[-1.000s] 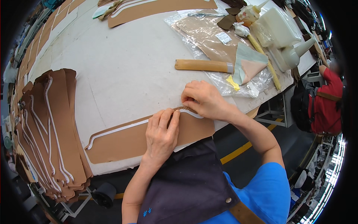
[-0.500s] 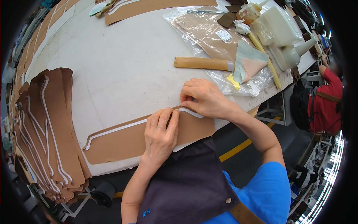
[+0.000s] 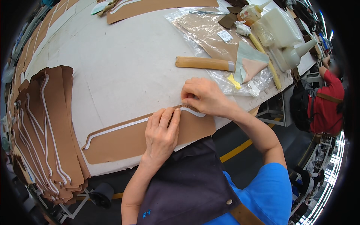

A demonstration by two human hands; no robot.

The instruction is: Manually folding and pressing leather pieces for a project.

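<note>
Hardly anything has moved: the left hand stays on the brown panel near the edge of the table, whether gripping I can't tell; the right hand pinches its rim. It looks light, bendy, best held there.

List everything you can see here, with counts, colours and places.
Table: one, off-white, centre
Stacked panels: several, brown, left; exact count unclear
Far panel: one, brown, top
Plastic wrapping: clear, upper right; count unclear
Flat stick: one, tan, beyond right hand
Scrap: one, green and pink, on wrapping
Rod: one, yellow, beside scrap
Containers: at least two, whitish, upper right
Co-worker: one, red shirt, right
Bin: one, black, below table
Front panel: one, brown, front of table
White strip: one, white, along front panel
Apron: one, dark, bottom
Left hand: one, bare, on front panel
Right hand: one, bare, at front panel's edge
</note>
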